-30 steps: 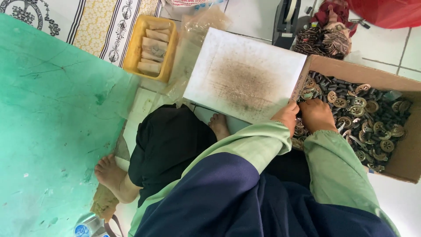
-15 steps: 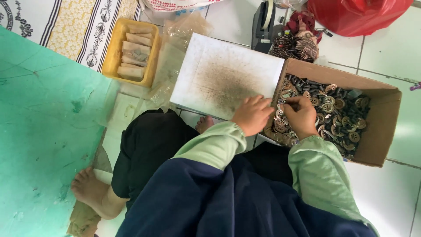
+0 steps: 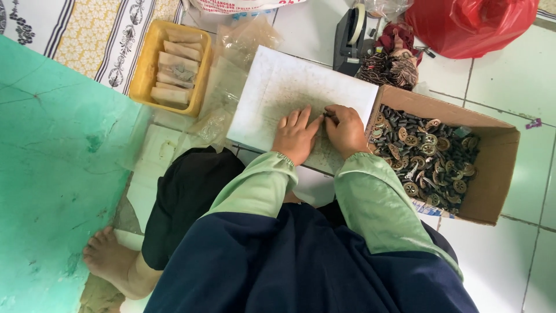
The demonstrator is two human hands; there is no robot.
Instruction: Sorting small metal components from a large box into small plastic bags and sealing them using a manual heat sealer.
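left hand [image 3: 296, 136] rests flat, fingers loose, on the smudged white rectangular board [image 3: 289, 93]; right hand [image 3: 346, 130] sits touching it on the same board, curled around something small and dark, too small to identify. just right of the board: an open brown cardboard box [image 3: 492, 179] full of small round metal parts [image 3: 428, 156]. left of the board: a yellow plastic tray [image 3: 145, 75] of paper packets; beyond it: a black tape dispenser [image 3: 350, 37].

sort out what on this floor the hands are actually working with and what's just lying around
In use:
left hand, flat on the white board
right hand, pinching a small dark part on the board
cardboard box of small metal parts

Lying about:
yellow tray of packets
tape dispenser
red plastic bag
clear plastic bags
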